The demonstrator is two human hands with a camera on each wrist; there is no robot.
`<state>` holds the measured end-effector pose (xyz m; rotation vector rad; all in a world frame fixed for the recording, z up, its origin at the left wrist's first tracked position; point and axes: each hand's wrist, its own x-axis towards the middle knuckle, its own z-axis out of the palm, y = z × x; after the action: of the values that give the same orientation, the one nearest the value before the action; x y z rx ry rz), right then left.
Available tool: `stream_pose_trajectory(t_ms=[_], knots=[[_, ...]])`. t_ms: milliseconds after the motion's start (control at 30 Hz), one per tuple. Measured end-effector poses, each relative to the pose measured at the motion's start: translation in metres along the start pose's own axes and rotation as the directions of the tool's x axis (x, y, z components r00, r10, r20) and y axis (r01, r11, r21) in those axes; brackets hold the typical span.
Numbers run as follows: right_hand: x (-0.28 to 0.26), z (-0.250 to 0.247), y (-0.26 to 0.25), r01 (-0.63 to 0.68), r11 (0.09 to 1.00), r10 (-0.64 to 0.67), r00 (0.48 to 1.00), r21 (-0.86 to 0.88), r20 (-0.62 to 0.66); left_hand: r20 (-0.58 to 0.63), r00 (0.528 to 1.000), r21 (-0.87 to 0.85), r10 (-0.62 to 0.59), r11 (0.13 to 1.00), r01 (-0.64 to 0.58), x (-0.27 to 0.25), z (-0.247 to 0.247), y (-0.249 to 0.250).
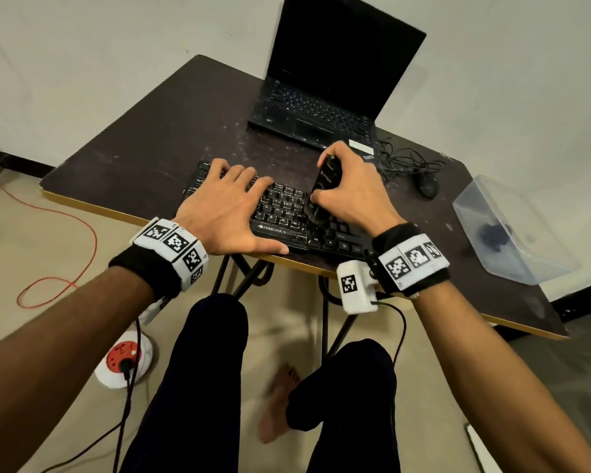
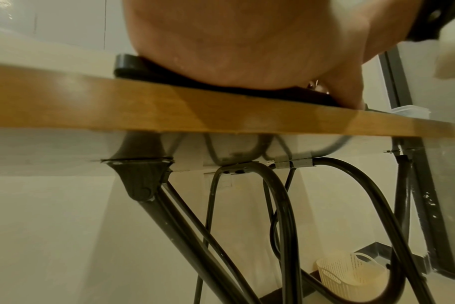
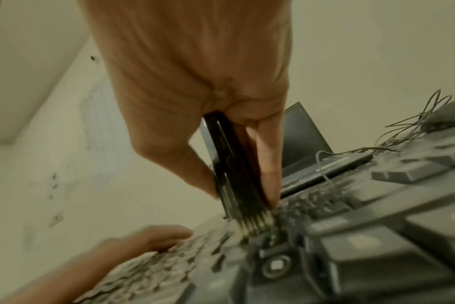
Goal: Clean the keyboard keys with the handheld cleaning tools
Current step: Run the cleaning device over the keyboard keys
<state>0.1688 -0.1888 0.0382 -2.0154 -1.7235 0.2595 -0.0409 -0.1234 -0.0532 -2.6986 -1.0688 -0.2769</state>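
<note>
Brushing is the step at frame centre: your right hand (image 1: 350, 191) grips the brush (image 1: 323, 186) on the keyboard (image 1: 284, 213), left hand (image 1: 226, 206) flat steadying; next, sweep neighbouring rows.

Left hand (image 1: 226, 206) flat, fingers spread, right hand (image 1: 350, 187) curled, gripping

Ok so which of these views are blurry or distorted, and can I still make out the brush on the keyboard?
Head view: mostly sharp, wide-angle bend at the table edges; the brush in the right hand is readable. Right wrist view: motion-smeared keyboard, yet the bristles show on the keys. Left wrist view: the left hand fills the top, soft and close.
</note>
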Motion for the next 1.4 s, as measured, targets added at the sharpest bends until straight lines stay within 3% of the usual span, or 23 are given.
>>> stream_pose_trajectory(t_ms=[100, 200, 367, 467, 633, 767, 933, 1067, 1200, 1333, 1400], knots=[[0.002, 0.002, -0.001, -0.035, 0.999, 0.036, 0.997, 0.018, -0.063, -0.005, 1.0, -0.008, -0.003, 1.0, 0.003, 0.001, -0.001, -0.002], [0.001, -0.003, 0.001, -0.025, 1.0, 0.025, 0.998, 0.007, 0.063, 0.002, 1.0, 0.004, -0.013, 1.0, 0.013, -0.002, 0.001, -0.003], [0.01, 0.0, -0.004, -0.096, 0.995, 0.097, 0.991, 0.013, -0.091, -0.002, 1.0, -0.012, -0.007, 1.0, 0.007, 0.001, -0.001, -0.002], [0.007, 0.002, -0.006, -0.071, 0.997, 0.07, 0.997, 0.025, 0.028, 0.001, 1.0, -0.01, -0.014, 1.0, 0.014, -0.001, 0.0, -0.002], [0.011, -0.003, -0.008, -0.112, 0.994, 0.112, 0.992, 0.008, -0.056, -0.004, 1.0, -0.014, -0.01, 1.0, 0.009, 0.001, -0.002, -0.002], [-0.004, -0.007, -0.004, -0.049, 0.998, 0.052, 0.994, -0.024, 0.096, 0.005, 1.0, -0.013, -0.007, 1.0, 0.007, 0.0, 0.001, 0.0], [0.005, -0.001, -0.013, -0.056, 0.998, 0.057, 0.997, 0.007, -0.051, -0.009, 1.0, -0.035, -0.004, 0.999, 0.004, 0.001, -0.001, -0.005], [-0.002, -0.008, -0.007, -0.018, 0.998, 0.024, 0.994, -0.054, 0.106, -0.001, 1.0, -0.034, -0.011, 0.999, 0.011, 0.0, 0.002, -0.002], [0.006, -0.003, -0.009, -0.092, 0.996, 0.092, 0.994, 0.01, -0.057, 0.002, 1.0, -0.031, -0.008, 0.999, 0.008, 0.0, 0.0, -0.003], [-0.004, -0.004, -0.005, -0.035, 0.999, 0.036, 0.997, -0.005, 0.063, 0.007, 1.0, -0.027, -0.017, 0.999, 0.017, 0.0, 0.001, -0.004], [-0.004, -0.004, -0.003, -0.065, 0.998, 0.065, 0.997, 0.018, 0.038, 0.011, 1.0, -0.025, -0.008, 1.0, 0.009, -0.001, 0.001, -0.002]])
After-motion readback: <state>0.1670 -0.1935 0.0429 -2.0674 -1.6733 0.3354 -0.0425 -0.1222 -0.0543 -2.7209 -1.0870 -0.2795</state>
